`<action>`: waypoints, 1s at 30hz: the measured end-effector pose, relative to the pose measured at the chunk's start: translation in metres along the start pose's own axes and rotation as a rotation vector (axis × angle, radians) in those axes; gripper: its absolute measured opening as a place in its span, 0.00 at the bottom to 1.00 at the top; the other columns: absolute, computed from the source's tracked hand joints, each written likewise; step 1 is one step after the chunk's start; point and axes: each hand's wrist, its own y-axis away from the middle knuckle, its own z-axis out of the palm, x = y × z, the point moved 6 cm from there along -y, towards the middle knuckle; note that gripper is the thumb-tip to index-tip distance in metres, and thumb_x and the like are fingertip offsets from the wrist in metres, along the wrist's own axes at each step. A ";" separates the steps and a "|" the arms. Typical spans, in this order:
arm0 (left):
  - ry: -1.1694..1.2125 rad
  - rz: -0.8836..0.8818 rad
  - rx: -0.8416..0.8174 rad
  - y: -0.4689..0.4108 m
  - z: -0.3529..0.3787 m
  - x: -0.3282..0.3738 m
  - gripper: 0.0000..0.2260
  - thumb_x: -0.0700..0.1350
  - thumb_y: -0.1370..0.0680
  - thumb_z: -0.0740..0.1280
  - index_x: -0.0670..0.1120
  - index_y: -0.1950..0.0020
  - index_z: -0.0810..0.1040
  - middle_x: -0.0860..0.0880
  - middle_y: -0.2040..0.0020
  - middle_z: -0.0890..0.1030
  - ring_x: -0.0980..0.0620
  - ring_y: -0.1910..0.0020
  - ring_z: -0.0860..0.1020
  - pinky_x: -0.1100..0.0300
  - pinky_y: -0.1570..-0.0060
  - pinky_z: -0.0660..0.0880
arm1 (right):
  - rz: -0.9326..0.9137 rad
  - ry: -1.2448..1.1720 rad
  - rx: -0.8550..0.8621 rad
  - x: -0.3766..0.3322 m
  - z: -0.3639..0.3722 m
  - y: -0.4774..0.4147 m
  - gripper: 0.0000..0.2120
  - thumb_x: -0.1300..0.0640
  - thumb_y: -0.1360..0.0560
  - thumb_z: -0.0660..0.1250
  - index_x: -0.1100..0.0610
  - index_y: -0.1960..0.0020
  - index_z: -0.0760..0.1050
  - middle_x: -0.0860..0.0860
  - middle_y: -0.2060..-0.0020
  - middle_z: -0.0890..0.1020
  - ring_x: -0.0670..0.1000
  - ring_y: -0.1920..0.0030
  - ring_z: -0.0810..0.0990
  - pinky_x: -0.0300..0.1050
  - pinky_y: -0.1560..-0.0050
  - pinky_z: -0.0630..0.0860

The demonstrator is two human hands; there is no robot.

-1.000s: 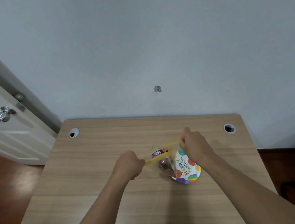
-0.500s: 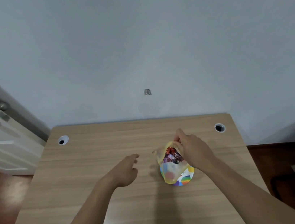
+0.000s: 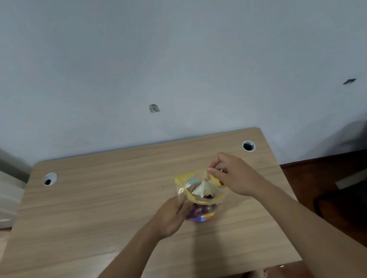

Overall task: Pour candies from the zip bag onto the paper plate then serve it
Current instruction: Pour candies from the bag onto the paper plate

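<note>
A clear zip bag (image 3: 198, 187) with a yellow zip strip is held above the desk, its mouth spread wide and facing me. Wrapped candies (image 3: 208, 197) show inside it. My right hand (image 3: 233, 174) pinches the far right rim of the bag's mouth. My left hand (image 3: 173, 215) grips the bag's lower left side from below. Under the bag lies the colourful paper plate (image 3: 204, 218); only its near purple, blue and orange edge shows, the rest is hidden by the bag.
The wooden desk (image 3: 95, 222) has a cable hole at the back left (image 3: 50, 178) and another at the back right (image 3: 248, 146). A grey wall stands right behind it. A white door is at the far left, dark floor at the right.
My left hand let go of the zip strip, swung away, then came back to grip the bag's lower side. The bag's mouth went from pulled flat to spread wide.
</note>
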 end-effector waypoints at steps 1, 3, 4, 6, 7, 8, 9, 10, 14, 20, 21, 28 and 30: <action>0.052 -0.040 0.004 0.003 0.006 -0.001 0.21 0.59 0.11 0.52 0.63 0.20 0.72 0.52 0.41 0.86 0.51 0.44 0.82 0.56 0.40 0.77 | 0.020 -0.064 -0.034 0.004 0.000 0.001 0.06 0.50 0.16 0.68 0.52 0.47 0.80 0.42 0.56 0.91 0.40 0.65 0.78 0.41 0.58 0.73; 0.219 -0.149 0.008 0.008 0.014 -0.003 0.28 0.67 0.14 0.49 0.58 0.31 0.84 0.50 0.46 0.87 0.55 0.47 0.83 0.54 0.37 0.79 | 0.090 -0.222 -0.043 0.014 -0.003 0.003 0.12 0.44 0.16 0.67 0.51 0.44 0.84 0.42 0.50 0.91 0.39 0.58 0.83 0.41 0.50 0.79; 0.293 -0.188 0.022 0.011 0.017 -0.001 0.30 0.67 0.14 0.49 0.55 0.37 0.87 0.52 0.46 0.88 0.59 0.46 0.83 0.57 0.38 0.78 | 0.155 -0.325 -0.033 0.022 -0.003 0.004 0.16 0.39 0.17 0.67 0.49 0.42 0.86 0.43 0.47 0.90 0.40 0.52 0.86 0.44 0.43 0.83; 0.380 -0.221 0.045 0.015 0.020 0.002 0.29 0.63 0.13 0.48 0.55 0.34 0.86 0.55 0.40 0.88 0.67 0.39 0.81 0.70 0.39 0.73 | 0.278 -0.548 -0.061 0.041 0.006 0.007 0.25 0.32 0.19 0.64 0.49 0.37 0.86 0.46 0.43 0.90 0.49 0.42 0.89 0.56 0.36 0.84; 0.426 -0.232 0.056 0.015 0.021 0.004 0.27 0.62 0.12 0.47 0.56 0.27 0.82 0.55 0.39 0.88 0.70 0.37 0.80 0.74 0.39 0.70 | 0.325 -0.615 -0.097 0.050 0.015 0.009 0.29 0.28 0.20 0.62 0.49 0.35 0.85 0.47 0.41 0.89 0.52 0.39 0.88 0.58 0.35 0.83; 0.457 -0.247 0.072 0.015 0.022 0.003 0.25 0.61 0.12 0.47 0.58 0.22 0.75 0.54 0.39 0.88 0.73 0.37 0.79 0.76 0.40 0.69 | 0.358 -0.628 -0.137 0.059 0.024 0.012 0.34 0.25 0.21 0.59 0.47 0.32 0.83 0.47 0.39 0.89 0.51 0.38 0.88 0.57 0.35 0.82; 0.482 -0.265 0.080 0.015 0.023 0.004 0.24 0.59 0.11 0.47 0.60 0.19 0.70 0.54 0.37 0.88 0.75 0.38 0.78 0.76 0.40 0.70 | 0.379 -0.595 -0.179 0.065 0.033 0.016 0.37 0.22 0.23 0.54 0.45 0.29 0.81 0.45 0.37 0.88 0.49 0.36 0.86 0.55 0.34 0.80; 0.509 -0.276 0.083 0.013 0.026 0.001 0.23 0.59 0.11 0.46 0.62 0.18 0.68 0.54 0.34 0.86 0.77 0.35 0.76 0.77 0.37 0.70 | 0.382 -0.551 -0.221 0.071 0.044 0.021 0.40 0.20 0.24 0.51 0.43 0.27 0.79 0.43 0.35 0.87 0.46 0.33 0.84 0.53 0.33 0.78; 0.531 -0.302 0.081 0.001 0.042 -0.011 0.24 0.62 0.12 0.46 0.65 0.16 0.65 0.61 0.19 0.66 0.61 0.17 0.59 0.61 0.20 0.54 | 0.304 -0.400 -0.273 0.084 0.076 0.028 0.31 0.24 0.23 0.56 0.41 0.32 0.80 0.41 0.36 0.86 0.38 0.32 0.80 0.46 0.27 0.73; 0.618 -0.582 0.149 -0.008 0.079 -0.049 0.30 0.69 0.15 0.52 0.56 0.23 0.78 0.52 0.24 0.79 0.50 0.23 0.74 0.48 0.22 0.69 | 0.424 -0.394 -0.222 0.121 0.101 0.024 0.24 0.35 0.20 0.68 0.53 0.36 0.79 0.50 0.44 0.89 0.43 0.64 0.81 0.41 0.63 0.79; 0.648 -0.604 0.172 -0.011 0.083 -0.049 0.29 0.68 0.15 0.54 0.54 0.25 0.80 0.52 0.28 0.81 0.52 0.27 0.77 0.52 0.25 0.71 | 0.442 -0.401 -0.220 0.127 0.105 0.024 0.21 0.37 0.19 0.69 0.54 0.38 0.79 0.50 0.46 0.88 0.43 0.66 0.80 0.40 0.65 0.78; 0.630 -0.674 0.123 -0.014 0.107 -0.059 0.18 0.57 0.16 0.63 0.45 0.41 0.83 0.50 0.56 0.84 0.49 0.54 0.80 0.50 0.41 0.78 | 0.529 -0.405 -0.248 0.157 0.130 0.023 0.29 0.41 0.17 0.69 0.68 0.34 0.78 0.68 0.36 0.83 0.68 0.36 0.83 0.64 0.36 0.80; 0.636 -0.689 0.115 -0.013 0.110 -0.061 0.13 0.50 0.17 0.65 0.45 0.41 0.84 0.47 0.53 0.85 0.47 0.53 0.81 0.52 0.44 0.77 | 0.548 -0.394 -0.265 0.162 0.136 0.023 0.25 0.41 0.17 0.69 0.65 0.39 0.80 0.68 0.37 0.84 0.68 0.35 0.83 0.64 0.41 0.82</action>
